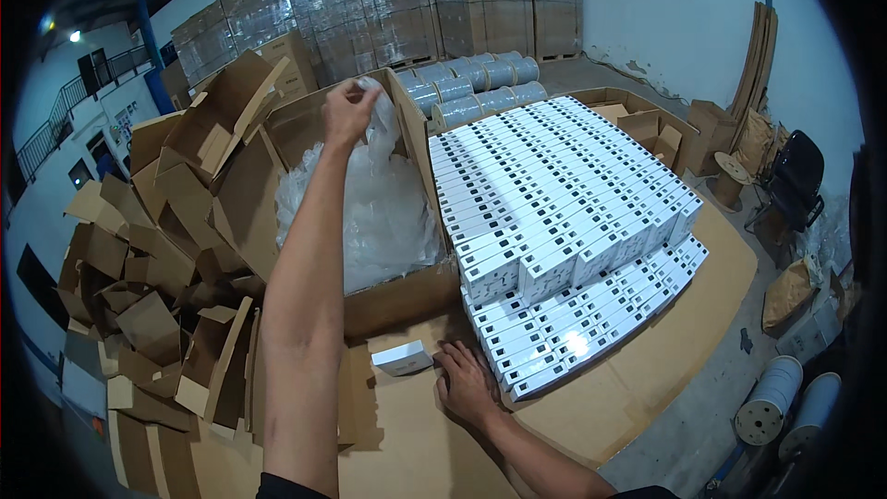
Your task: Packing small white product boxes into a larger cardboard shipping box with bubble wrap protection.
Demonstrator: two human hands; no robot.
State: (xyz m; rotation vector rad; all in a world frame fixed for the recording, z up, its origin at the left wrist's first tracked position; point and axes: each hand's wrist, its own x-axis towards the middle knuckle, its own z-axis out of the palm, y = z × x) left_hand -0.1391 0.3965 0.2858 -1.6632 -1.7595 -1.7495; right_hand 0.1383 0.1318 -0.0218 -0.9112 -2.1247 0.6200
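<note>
My left hand is raised over a large open carton. Its fingers are pinched on a clear plastic bag, which hangs down toward a heap of similar bags inside the carton. Below, a small white box lies on the cardboard-covered surface. My right hand rests beside that box, palm down with fingers spread; the fingertips are at the box's right end, and whether they touch it I cannot tell. Right of my right hand stands a stack of white boxes in tight rows, with small dark squares on their ends.
Opened brown cartons pile up at the left. Behind stand wrapped pallets of cartons and grey-blue cable reels. A black chair, an empty wooden spool and more reels stand along the right.
</note>
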